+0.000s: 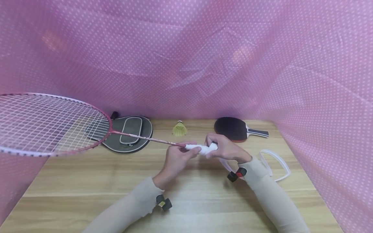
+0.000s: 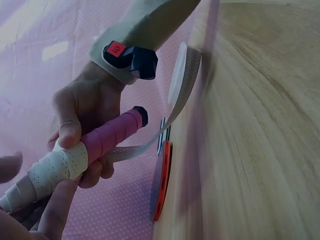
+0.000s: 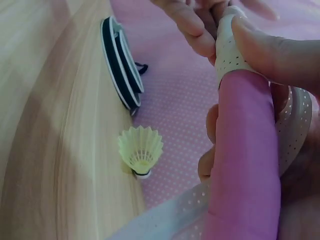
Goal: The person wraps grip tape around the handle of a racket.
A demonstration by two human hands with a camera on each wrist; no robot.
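Right hand (image 2: 82, 117) grips half-wrapped racket handle (image 2: 95, 145)

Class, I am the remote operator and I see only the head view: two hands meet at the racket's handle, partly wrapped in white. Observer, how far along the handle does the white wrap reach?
Observer: In the left wrist view the white grip tape covers the shaft end; the pink handle is bare up to its black butt cap.
Operator: Where does the loose tape go?
Observer: It trails from under the handle past the right hand toward the table.
Operator: Which fingers press the wrap?
Observer: In the right wrist view the right thumb lies on the tape's edge.
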